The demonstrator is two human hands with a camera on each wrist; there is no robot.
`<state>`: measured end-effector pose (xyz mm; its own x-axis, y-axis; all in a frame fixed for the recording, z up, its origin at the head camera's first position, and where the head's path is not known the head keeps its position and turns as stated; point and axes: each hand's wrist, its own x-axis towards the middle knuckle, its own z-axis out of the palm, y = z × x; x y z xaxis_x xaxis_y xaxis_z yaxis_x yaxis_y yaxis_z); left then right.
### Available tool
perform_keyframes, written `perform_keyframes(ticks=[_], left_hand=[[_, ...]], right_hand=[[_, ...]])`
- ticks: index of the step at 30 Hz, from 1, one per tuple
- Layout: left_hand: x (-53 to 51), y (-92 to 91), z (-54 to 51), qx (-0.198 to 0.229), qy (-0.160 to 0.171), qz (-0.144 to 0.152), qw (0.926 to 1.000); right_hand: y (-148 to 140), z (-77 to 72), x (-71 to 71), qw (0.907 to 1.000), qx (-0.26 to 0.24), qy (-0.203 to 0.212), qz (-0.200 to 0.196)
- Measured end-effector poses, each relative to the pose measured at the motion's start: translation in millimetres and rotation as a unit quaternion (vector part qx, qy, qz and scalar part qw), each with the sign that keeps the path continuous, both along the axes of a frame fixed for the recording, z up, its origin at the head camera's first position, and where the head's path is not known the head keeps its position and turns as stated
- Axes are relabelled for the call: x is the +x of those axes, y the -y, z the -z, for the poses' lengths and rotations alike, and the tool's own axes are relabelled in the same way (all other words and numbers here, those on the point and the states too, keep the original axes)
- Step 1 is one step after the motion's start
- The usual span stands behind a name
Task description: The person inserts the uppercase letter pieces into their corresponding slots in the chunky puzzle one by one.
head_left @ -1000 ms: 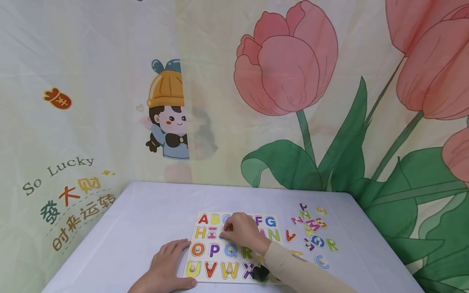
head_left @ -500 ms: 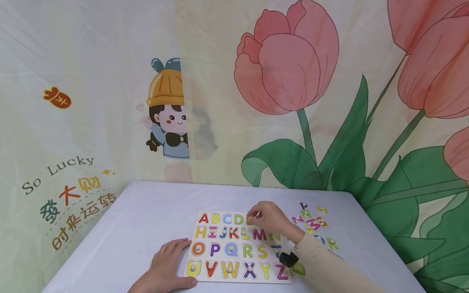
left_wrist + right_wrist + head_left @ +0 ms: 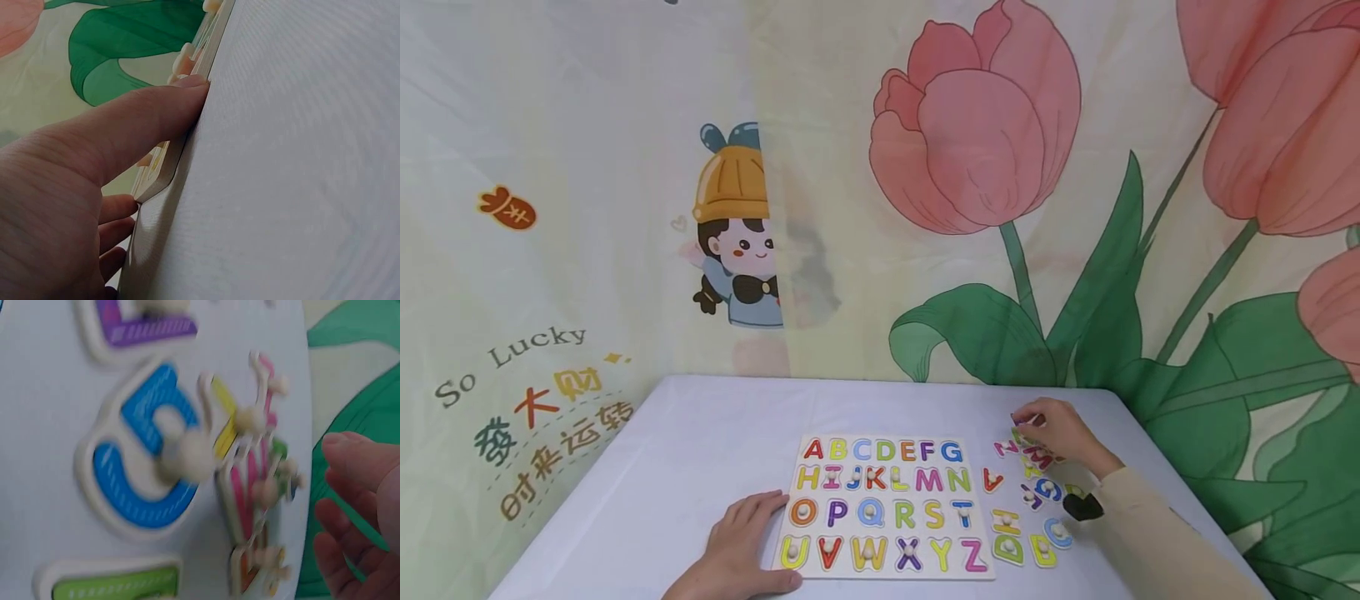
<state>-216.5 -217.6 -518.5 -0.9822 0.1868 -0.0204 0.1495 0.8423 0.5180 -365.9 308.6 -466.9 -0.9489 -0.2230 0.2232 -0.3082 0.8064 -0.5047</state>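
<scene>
A pale alphabet puzzle board (image 3: 887,533) lies on the white table, with knobbed letters in several slots. My left hand (image 3: 733,542) rests at its lower left corner. In the left wrist view, the left thumb (image 3: 156,112) lies against the board's edge, the other fingers beside the corner. My right hand (image 3: 1063,433) is over the heap of loose letters at the back right, partly covering it. In the right wrist view, the right thumb and fingers (image 3: 337,519) stand apart, and no letter shows between them. A pink letter M (image 3: 1037,456) and a blue G (image 3: 1049,490) lie below the hand.
Loose letters lie right of the board: a red one (image 3: 992,481), a blue C (image 3: 1057,533), a green D (image 3: 1008,549) and a yellow B (image 3: 1043,550). A printed curtain (image 3: 835,350) hangs behind the table.
My right hand has left the middle of the board, passed its top row and moved right to the letter heap. The left hand has stayed at the corner.
</scene>
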Motion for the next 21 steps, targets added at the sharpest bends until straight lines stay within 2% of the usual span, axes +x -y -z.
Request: perform_keyframes(ticks=[6, 12, 21], left_hand=[[0.7, 2.3, 1.9, -0.002, -0.010, 0.008, 0.9999], [1.4, 2.2, 0.1, -0.002, -0.013, 0.011, 0.9998], [1.1, 2.9, -0.5, 0.004, -0.006, 0.009, 0.9999]], right_hand=[[-18, 8.9, -7.1, 0.9992, 0.013, 0.037, -0.005], [-22, 18.8, -10.1, 0.9977, 0.014, 0.065, 0.018], [-19, 20.7, -7.6, 0.9978, 0.017, 0.049, 0.040]])
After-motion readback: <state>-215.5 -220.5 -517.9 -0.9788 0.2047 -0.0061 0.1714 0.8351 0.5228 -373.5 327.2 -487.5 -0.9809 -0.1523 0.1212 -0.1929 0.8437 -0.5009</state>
